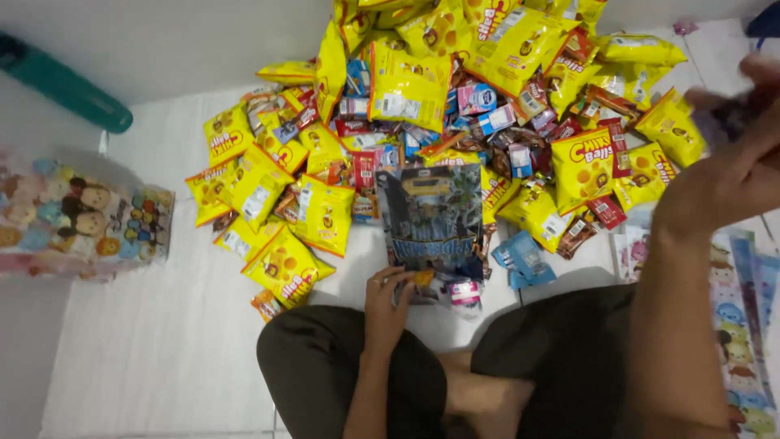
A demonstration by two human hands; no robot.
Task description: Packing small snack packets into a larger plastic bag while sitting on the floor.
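Head view, looking straight down: a person sits cross-legged on a white floor (162,358) facing a big heap of snack packs (455,106).

The left hand (388,305) is pinching the bottom edge of a dark printed gift bag (431,215), fingers curled onto its lower left corner. That bag lies flat just ahead of the knees, long axis running away from the person toward the heap, top end touching the pile. So the bag sits directly forward of the left hand, and the left is plainly the nearer one.

The right hand (731,162) is raised high at the right edge, well apart from the bag, blurred; it seems closed around something small and dark, but what it is I cannot tell.

Counting: one dark bag under the left hand. Yellow packets (325,215) number well over a dozen, overlapping too much for an exact tally, with many small red, blue and brown sachets between them. A stack of pastel cartoon-print bags (735,325) lies at right, a cartoon-print bundle (77,215) at left, and one green tube (65,85) sits upper left.
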